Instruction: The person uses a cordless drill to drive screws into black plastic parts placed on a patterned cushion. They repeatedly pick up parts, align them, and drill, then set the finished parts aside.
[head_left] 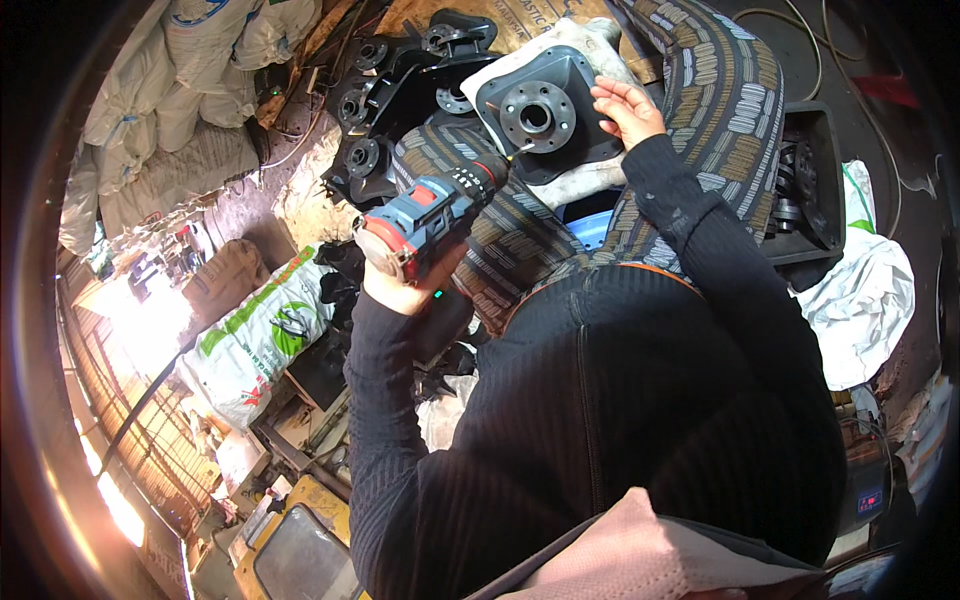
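Note:
My left hand point(400, 290) is wrapped around the handle of a blue and red cordless drill point(430, 205). The drill's thin bit reaches the lower left of the round hub on a black flanged part point(565, 80). This part has a square plate and a raised ring pierced by several holes around a large centre bore. It rests on a white cloth-like sack point(600, 40) between my knees. By the plate's right edge is my right hand point(630, 112), its fingers stretched out and slightly apart, with nothing visible in them. Whether the bit sits inside a hole cannot be made out.
Several similar black flanged parts point(365, 155) are piled beyond my left knee. To my right, a black crate point(825, 180) holds dark metal parts, with a white sack point(860, 310) beside it. Filled sacks point(190, 90) stand far left, and a green-and-white sack point(255, 340) lies nearer.

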